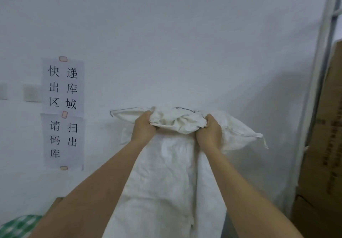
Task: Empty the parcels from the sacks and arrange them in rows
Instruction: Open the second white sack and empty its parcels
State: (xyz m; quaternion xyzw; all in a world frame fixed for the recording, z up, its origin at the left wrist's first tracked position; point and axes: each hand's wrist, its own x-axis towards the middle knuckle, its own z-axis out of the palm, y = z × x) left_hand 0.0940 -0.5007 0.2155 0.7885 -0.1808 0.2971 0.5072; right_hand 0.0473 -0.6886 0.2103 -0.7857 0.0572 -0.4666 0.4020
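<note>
Head view: one white woven sack hangs in front of a white wall, raised by two hands. Left hand grip: fingers clamped on bunched fabric at the sack's top edge. Right hand grip: likewise clamped on the same edge. Two paper notices are taped to the wall at left. Cardboard boxes stand at right; their count cannot be told.

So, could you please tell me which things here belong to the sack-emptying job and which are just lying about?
Job:
white sack
left hand
right hand

Lying about:
paper wall signs
cardboard boxes
green checked cloth
wall switch
</note>
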